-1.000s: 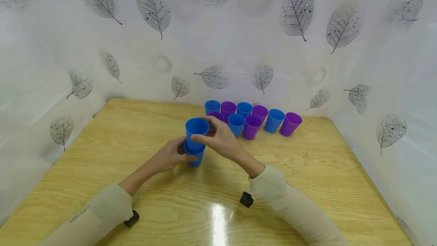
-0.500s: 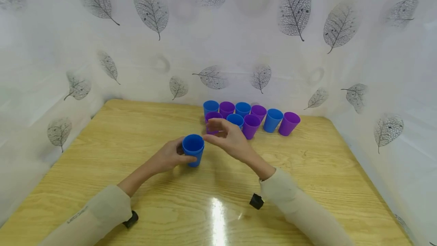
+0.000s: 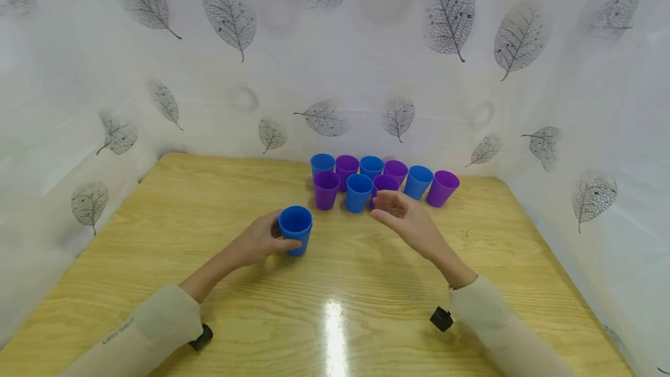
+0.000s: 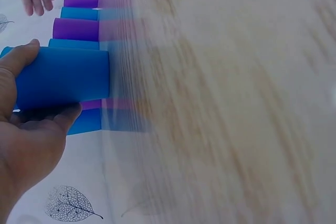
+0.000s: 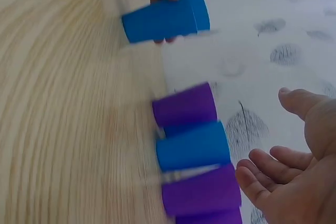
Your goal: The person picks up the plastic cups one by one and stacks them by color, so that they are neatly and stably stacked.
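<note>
My right hand [image 3: 414, 224] has swung right, empty, from 2 nested blue cups [image 3: 302, 237] my left hand [image 3: 256, 241] grips; nesting seems underway, next probably needing another cup [image 3: 358, 195].

Left hand [image 3: 262, 240]: gripping two nested blue cups [image 3: 297, 227], upright, thumb across the near side. Right hand [image 3: 412, 221]: fingers loosely bent, thumb apart from them, positioned in front of a purple cup [image 3: 384, 182] and partly hiding it; contact cannot be determined. Nine further cups, that one included, stand upright near the far edge of the wood-grain table [image 3: 251, 307]: six in the back row, three in the front, blue and purple alternating in each. Backdrop: pale sheeting [image 3: 361, 74] with leaf prints. Both sleeves light-coloured; one black object [image 3: 442, 319] beside the right cuff.
</note>
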`<state>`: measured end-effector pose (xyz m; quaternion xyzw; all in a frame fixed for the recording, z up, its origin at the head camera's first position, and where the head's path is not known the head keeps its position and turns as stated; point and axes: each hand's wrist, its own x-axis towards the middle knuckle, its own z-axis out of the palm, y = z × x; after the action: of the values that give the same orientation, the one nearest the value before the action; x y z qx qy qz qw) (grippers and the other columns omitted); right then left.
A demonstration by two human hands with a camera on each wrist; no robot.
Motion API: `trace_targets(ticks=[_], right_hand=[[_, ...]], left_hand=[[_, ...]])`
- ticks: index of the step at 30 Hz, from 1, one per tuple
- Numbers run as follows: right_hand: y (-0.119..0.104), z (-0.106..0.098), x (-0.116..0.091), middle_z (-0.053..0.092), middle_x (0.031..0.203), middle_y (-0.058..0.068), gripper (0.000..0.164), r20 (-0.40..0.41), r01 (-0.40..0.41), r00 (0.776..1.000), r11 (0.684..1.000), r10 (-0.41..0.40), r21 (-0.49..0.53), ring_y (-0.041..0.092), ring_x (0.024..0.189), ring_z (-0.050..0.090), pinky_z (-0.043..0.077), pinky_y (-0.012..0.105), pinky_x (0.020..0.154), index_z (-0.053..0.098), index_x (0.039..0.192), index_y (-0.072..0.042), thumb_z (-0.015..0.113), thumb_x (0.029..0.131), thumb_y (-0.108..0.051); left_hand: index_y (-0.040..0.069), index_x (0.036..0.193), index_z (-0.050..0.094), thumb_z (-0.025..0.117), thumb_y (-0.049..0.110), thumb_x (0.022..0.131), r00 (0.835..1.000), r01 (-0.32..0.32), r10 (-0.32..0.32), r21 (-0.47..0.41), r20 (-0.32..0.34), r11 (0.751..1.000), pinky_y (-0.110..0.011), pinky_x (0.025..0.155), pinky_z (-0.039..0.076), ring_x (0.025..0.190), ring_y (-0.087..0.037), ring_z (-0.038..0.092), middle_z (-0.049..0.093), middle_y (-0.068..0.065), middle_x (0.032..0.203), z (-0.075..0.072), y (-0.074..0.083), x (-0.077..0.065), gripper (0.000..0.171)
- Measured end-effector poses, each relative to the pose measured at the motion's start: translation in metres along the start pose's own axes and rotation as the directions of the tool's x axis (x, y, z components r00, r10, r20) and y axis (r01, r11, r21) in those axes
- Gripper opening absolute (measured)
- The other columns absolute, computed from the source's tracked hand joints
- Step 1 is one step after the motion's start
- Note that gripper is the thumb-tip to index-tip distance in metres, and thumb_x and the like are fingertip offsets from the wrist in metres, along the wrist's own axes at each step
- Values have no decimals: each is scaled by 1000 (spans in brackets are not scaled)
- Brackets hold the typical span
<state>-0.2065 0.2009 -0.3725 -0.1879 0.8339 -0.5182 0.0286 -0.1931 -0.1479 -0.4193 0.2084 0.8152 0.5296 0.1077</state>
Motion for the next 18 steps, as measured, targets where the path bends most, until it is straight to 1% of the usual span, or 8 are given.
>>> trace_targets(ticks=[3, 7, 9, 12, 15, 18], right_hand=[[13, -20, -6, 65, 132, 16, 53, -62, -22, 998, 999, 20, -41, 29, 121, 63, 53, 24, 98, 56, 142, 1, 72, 100, -27], [29, -50, -14, 63, 134, 20, 54, -126, -36, 992, 994, 23, -99, 32, 124, 60, 48, 12, 95, 53, 144, 4, 69, 102, -27], [34, -63, -18, 62, 135, 22, 56, -155, -48, 987, 991, 29, -121, 33, 125, 59, 46, 9, 95, 52, 145, 5, 67, 103, -29], [37, -79, -23, 62, 136, 23, 57, -197, -73, 980, 985, 42, -154, 36, 124, 59, 47, 7, 91, 52, 145, 4, 67, 103, -32], [40, -92, -26, 62, 135, 25, 59, -237, -90, 971, 978, 44, -188, 40, 122, 61, 47, 6, 86, 52, 146, 4, 67, 103, -33], [45, -103, -25, 61, 135, 27, 60, -260, -86, 965, 973, 27, -215, 44, 121, 61, 46, 5, 84, 51, 146, 6, 67, 103, -31]], left_hand=[[-8, 144, 47, 79, 16, 93, 1000, -5, 5, -14, 8, 1000, -52, 108, 49, 127, -40, 58, 61, -23, 135, 0, 0, 1, 65], [-8, 145, 44, 80, 13, 92, 1000, 2, -1, -48, 15, 999, -54, 110, 47, 129, -42, 56, 59, -24, 137, 1, 0, 1, 68], [-8, 146, 41, 80, 13, 91, 1000, 8, -7, -61, 17, 998, -55, 112, 45, 131, -43, 54, 57, -24, 138, 2, 0, 1, 71], [-8, 148, 39, 81, 16, 91, 1000, 6, -6, -67, 9, 998, -56, 113, 43, 131, -43, 54, 56, -24, 139, 4, 1, 2, 74], [-7, 147, 41, 81, 19, 92, 1000, 13, -14, -61, -10, 998, -55, 112, 44, 131, -42, 55, 57, -23, 138, 4, 3, 1, 74], [-5, 147, 42, 81, 22, 92, 999, 24, -25, -55, -28, 998, -54, 111, 45, 130, -41, 56, 58, -22, 137, 4, 4, 0, 73]])
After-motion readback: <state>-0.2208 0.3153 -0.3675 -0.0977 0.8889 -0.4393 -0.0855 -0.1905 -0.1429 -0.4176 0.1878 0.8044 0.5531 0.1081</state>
